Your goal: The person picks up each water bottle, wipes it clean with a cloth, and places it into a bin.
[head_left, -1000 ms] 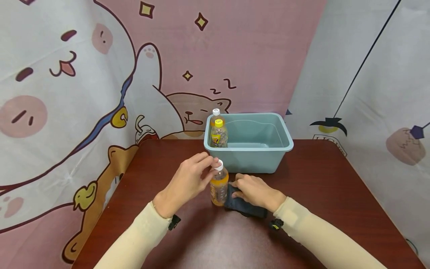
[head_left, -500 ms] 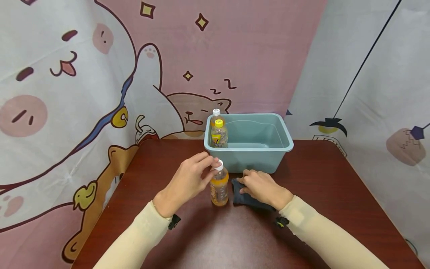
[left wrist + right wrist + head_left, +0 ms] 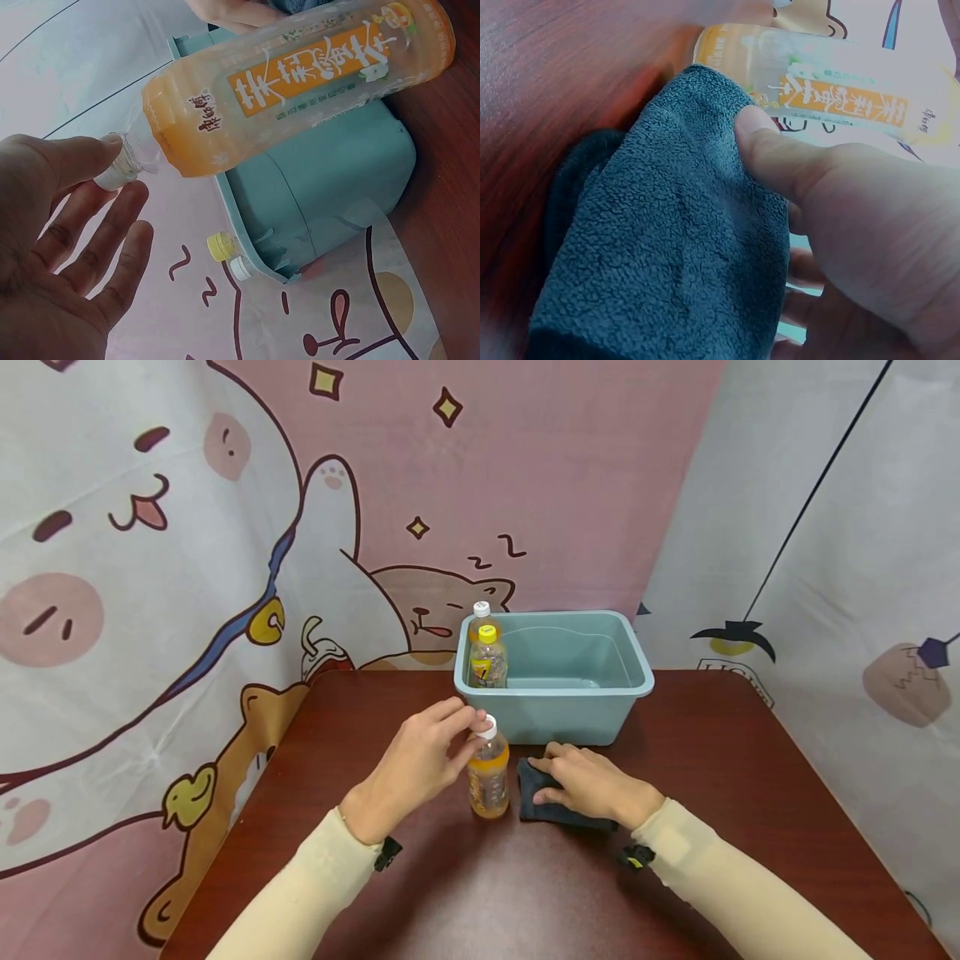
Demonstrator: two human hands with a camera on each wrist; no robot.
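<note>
We note the left hand [image 3: 420, 760] at the neck of an orange drink bottle [image 3: 488, 781], which stands upright on the dark red table [image 3: 705, 752], just in front of the teal bin [image 3: 592, 714]. Thumb and fingertips [image 3: 468, 720] pinch its white cap [image 3: 489, 725]; in the left wrist view the thumb lies on the cap [image 3: 112, 176] while the other fingers [image 3: 112, 247] stay fairly straight beside it. The bottle is full of orange liquid, and its label [image 3: 315, 75] carries printed characters.

We record the right hand [image 3: 592, 781] resting on a dark grey cloth [image 3: 543, 800] that lies on the table just to the right of the bottle. In the right wrist view the thumb [image 3: 780, 150] presses down on the fleecy cloth [image 3: 660, 247], and the other fingers curl under its edge, so the hand grips the cloth. The cloth's near edge reaches the bottle [image 3: 817, 82]; we cannot tell whether the two touch.

Inside the bin, at its left end, stand two more bottles: one with a yellow cap [image 3: 488, 632], and one with a white cap [image 3: 482, 608] behind it. A cartoon-printed curtain [image 3: 187, 527] hangs behind the table. Both forearms wear cream sleeves [image 3: 300, 893].
</note>
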